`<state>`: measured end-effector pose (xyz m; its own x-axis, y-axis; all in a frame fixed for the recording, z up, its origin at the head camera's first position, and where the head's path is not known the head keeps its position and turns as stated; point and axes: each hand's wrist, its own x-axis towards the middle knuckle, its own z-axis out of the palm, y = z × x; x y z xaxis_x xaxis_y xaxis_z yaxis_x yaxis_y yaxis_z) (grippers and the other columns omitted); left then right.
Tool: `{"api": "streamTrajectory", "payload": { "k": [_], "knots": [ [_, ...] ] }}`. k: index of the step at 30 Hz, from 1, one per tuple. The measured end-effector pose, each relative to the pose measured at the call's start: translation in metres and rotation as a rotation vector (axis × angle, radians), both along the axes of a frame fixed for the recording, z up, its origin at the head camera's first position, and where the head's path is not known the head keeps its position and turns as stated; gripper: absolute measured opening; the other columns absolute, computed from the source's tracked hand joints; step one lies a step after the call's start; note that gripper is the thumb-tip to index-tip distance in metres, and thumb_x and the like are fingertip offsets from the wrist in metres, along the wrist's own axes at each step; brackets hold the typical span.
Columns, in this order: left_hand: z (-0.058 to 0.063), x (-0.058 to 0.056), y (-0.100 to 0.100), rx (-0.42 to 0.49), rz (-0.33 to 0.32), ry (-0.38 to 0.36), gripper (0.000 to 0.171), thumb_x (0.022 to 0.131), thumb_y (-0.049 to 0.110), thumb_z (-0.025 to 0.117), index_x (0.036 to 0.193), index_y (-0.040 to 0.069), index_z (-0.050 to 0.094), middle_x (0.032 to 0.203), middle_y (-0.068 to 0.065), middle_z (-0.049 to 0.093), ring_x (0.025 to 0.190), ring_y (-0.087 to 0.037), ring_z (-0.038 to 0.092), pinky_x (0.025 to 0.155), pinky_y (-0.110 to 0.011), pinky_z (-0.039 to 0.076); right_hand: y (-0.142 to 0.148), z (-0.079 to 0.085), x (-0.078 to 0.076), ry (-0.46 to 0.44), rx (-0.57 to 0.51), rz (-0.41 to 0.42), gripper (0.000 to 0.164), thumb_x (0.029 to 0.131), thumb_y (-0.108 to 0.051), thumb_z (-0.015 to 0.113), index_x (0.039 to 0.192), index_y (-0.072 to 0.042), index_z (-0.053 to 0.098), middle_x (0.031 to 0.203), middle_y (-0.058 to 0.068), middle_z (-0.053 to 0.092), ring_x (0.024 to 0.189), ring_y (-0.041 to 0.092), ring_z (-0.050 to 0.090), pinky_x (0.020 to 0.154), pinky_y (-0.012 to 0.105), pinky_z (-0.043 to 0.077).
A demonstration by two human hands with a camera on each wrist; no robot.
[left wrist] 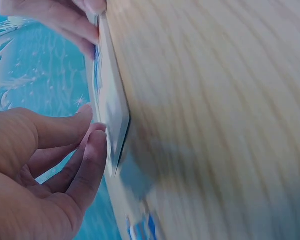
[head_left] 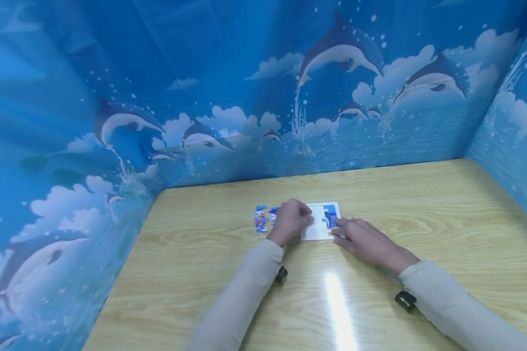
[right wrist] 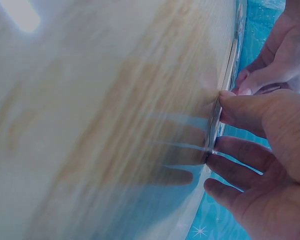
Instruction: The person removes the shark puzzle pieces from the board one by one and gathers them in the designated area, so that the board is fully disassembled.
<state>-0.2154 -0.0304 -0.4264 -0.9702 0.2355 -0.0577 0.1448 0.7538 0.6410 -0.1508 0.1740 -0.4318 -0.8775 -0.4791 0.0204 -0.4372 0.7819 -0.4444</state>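
White flat rectangular puzzle board (head_left: 315, 230) is lying just right of frame centre on the light wood-grain surface (head_left: 193, 273), between the two hands. Blue printed puzzle section (head_left: 330, 210) fills part of its right end; middle is bare white. Loose multicoloured puzzle pieces (head_left: 261, 219), mostly blue, are spread just left of the board, partly hidden by the left hand (head_left: 291, 219).

Left arm comes up from bottom centre in a beige sleeve (head_left: 246, 278). Left hand is over the board's left part, wrist bent, fingertips pointing right. Right arm reaches in from lower right, matching sleeve (head_left: 452, 297), right hand (head_left: 362, 239) at the board's lower right corner, fingers pointing left. Each wrist has a small black device: left one (head_left: 281, 274), right one (head_left: 406, 301).

Left hand: fingers bent, thumb and index tips close together at the board's end in the left wrist view. Can't tell if a piece is pinched there. Right hand: fingers loosely spread, fairly straight, thumb and fingertips touching the board's edge in the right wrist view; one lower finger sits clear of it.

Blue dolphin-print backdrop (head_left: 246, 87) runs across the upper frame.
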Motion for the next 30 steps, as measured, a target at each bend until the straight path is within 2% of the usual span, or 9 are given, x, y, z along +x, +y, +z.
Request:
{"api": "streamTrajectory", "payload": {
  "k": [5,14,22,30],
  "knots": [
    [-0.005,-0.004,0.015,0.012,0.006,-0.003,0.02,0.084,0.012,0.083,0.103,0.007,0.078,0.095,-0.004,0.077,0.086,-0.015,0.07,0.08,-0.026,0.056,0.0,0.0,0.0,0.018,-0.016,0.02,0.027,0.098,-0.013,0.067,0.121,0.0,0.07,0.141,0.032,0.051,0.123,0.052,0.054,0.102,0.064,0.042],
    [-0.01,-0.008,0.035,0.003,0.028,0.006,0.019,0.084,0.014,0.083,0.102,0.009,0.079,0.088,0.0,0.076,0.08,-0.011,0.068,0.076,-0.024,0.053,0.0,0.001,0.001,0.045,-0.027,0.033,0.027,0.097,-0.013,0.067,0.12,0.002,0.07,0.139,0.032,0.053,0.119,0.051,0.058,0.1,0.063,0.044],
    [-0.011,-0.007,0.039,-0.027,0.045,0.031,0.014,0.084,0.014,0.084,0.097,0.011,0.08,0.083,0.003,0.076,0.077,-0.009,0.067,0.076,-0.023,0.052,0.0,-0.001,-0.001,0.03,-0.011,0.023,0.028,0.097,-0.014,0.068,0.121,0.001,0.07,0.141,0.03,0.052,0.12,0.05,0.057,0.101,0.063,0.043],
    [-0.01,-0.008,0.042,-0.02,0.059,0.029,0.013,0.084,0.013,0.084,0.095,0.01,0.079,0.08,0.004,0.073,0.076,-0.01,0.064,0.075,-0.023,0.051,0.001,0.0,0.0,0.014,0.001,0.009,0.027,0.098,-0.014,0.067,0.121,0.0,0.07,0.142,0.03,0.051,0.121,0.05,0.056,0.101,0.063,0.043]
  ]
}}
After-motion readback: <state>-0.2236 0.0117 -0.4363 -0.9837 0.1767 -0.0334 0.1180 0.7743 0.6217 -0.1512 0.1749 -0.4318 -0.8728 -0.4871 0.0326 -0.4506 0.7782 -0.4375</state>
